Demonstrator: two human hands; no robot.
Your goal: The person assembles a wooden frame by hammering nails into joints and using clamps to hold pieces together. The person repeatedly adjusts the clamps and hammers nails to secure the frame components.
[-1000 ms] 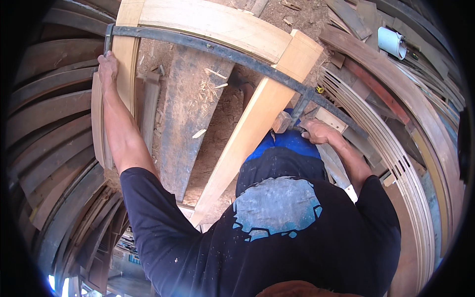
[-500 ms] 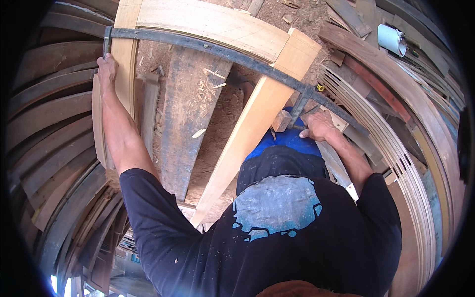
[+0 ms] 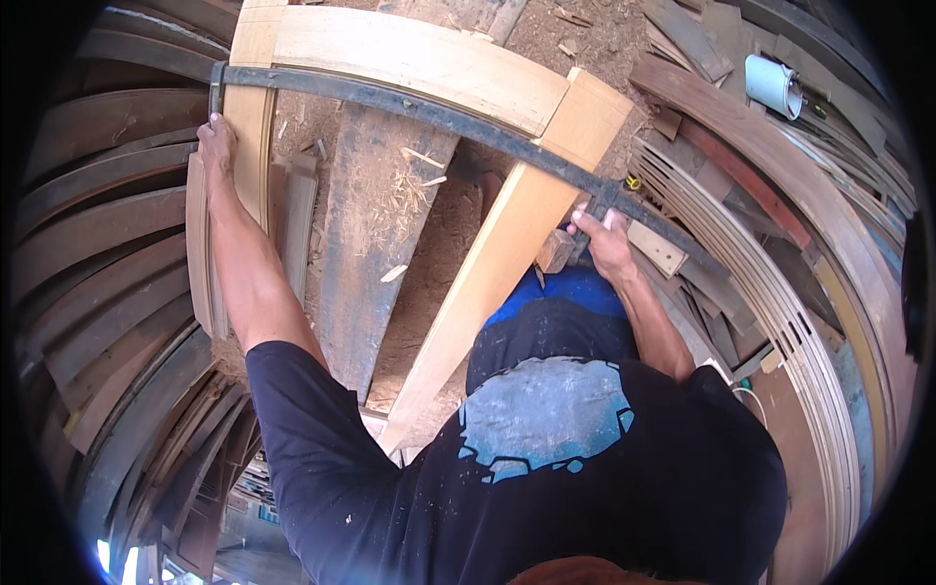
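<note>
One pale container (image 3: 773, 86), contents unclear, lies beyond the clamp (image 3: 458, 119).

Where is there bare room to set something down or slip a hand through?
The grey plank looks bare below its wood shavings, right of the left forearm. A hand might pass between that plank and the right frame rail, below the clamp bar. It is crowded at the right hand, beside the wooden block and clamp bar.

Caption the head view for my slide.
Left hand and right hand at a long dark metal bar clamp lying across a pale wooden frame.
</note>
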